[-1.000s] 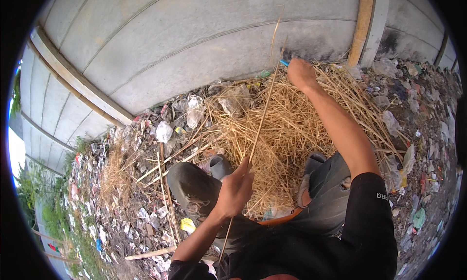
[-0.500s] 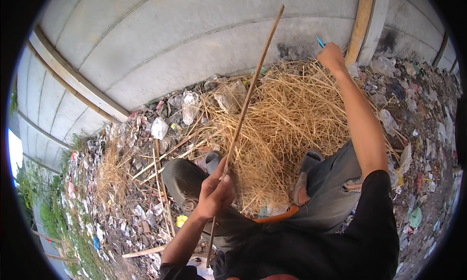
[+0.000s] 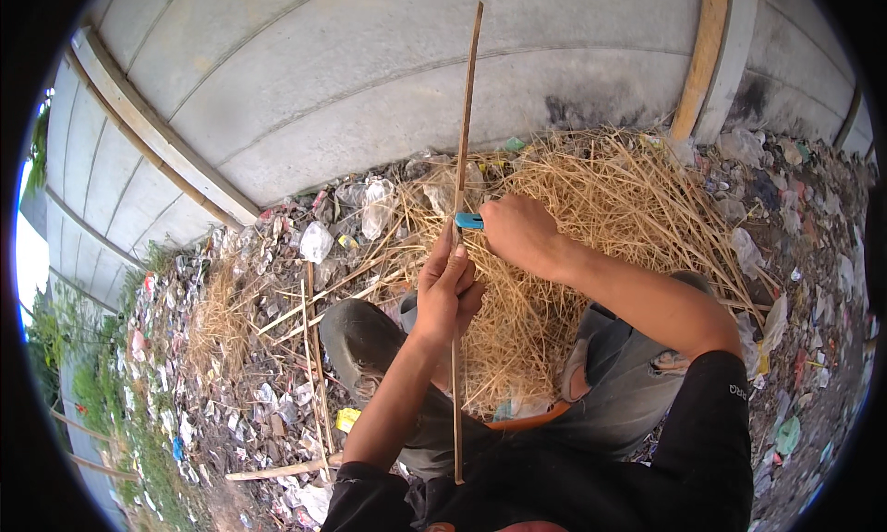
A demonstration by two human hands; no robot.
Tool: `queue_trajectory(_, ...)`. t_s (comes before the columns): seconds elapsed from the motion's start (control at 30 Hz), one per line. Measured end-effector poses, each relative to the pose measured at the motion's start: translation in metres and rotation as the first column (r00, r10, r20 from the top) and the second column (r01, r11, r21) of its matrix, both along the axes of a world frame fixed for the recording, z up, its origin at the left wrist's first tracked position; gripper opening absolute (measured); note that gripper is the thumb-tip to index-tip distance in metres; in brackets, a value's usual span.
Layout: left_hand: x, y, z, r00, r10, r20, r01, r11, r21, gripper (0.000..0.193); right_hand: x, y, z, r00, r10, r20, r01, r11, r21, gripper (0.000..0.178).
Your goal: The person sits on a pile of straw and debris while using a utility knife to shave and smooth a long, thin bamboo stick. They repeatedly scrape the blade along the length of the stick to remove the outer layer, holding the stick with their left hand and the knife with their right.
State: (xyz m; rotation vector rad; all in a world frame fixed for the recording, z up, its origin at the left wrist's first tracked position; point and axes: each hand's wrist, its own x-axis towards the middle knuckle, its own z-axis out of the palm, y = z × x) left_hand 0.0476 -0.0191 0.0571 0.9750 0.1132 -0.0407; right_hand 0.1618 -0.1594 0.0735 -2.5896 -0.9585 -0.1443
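Observation:
A long thin wooden strip (image 3: pixel 468 98) stands nearly upright in the view, running from the wall down to my lap. My left hand (image 3: pixel 446 290) is wrapped round it near its middle, thumb along the strip. Just above those fingers, a blue-handled cutter (image 3: pixel 469 221) meets the strip. My right hand (image 3: pixel 522 232) grips the cutter's handle; its blade is too small to make out. Beneath both hands lies a heap of straw-coloured shavings (image 3: pixel 591 199), spread between my feet.
A grey concrete panel wall (image 3: pixel 370 98) with a wooden post (image 3: pixel 700 56) rises ahead. Litter and plastic scraps cover the ground on both sides. Several loose strips (image 3: pixel 314 366) lie to my left, by my knee (image 3: pixel 356 338). An orange edge (image 3: pixel 527 421) shows under me.
My right hand has come from far right, near the wall, back to the strip with the cutter. My left hand has moved up, and the strip has turned more upright.

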Motion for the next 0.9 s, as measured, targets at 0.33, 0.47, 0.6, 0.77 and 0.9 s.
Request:
queue_trajectory(0.33,-0.008,0.003,-0.01,0.999,-0.028,-0.028,0.029,0.998,0.05,0.053,0.045,0.009,-0.009,0.989,-0.144,-0.012,0.144,0.989,-0.032,0.022)
queue_trajectory(0.47,-0.049,-0.01,-0.005,0.976,-0.197,-0.089,0.209,0.964,0.162,0.056,0.11,-0.052,0.001,0.899,-0.435,-0.051,0.437,0.899,0.033,0.024)
queue_trajectory(0.6,-0.059,-0.004,-0.006,0.955,-0.26,-0.143,0.287,0.934,0.214,0.057,0.135,-0.081,0.001,0.826,-0.564,0.011,0.564,0.826,0.026,0.023)
queue_trajectory(0.77,-0.087,0.007,-0.005,0.921,-0.373,-0.116,0.387,0.837,0.387,0.058,0.162,-0.121,-0.009,0.66,-0.742,-0.117,0.751,0.65,0.118,0.027)
queue_trajectory(0.9,-0.146,0.056,-0.016,0.887,-0.432,-0.166,0.449,0.717,0.533,0.059,0.205,-0.251,-0.037,0.417,-0.901,-0.119,0.904,0.397,0.161,0.028)
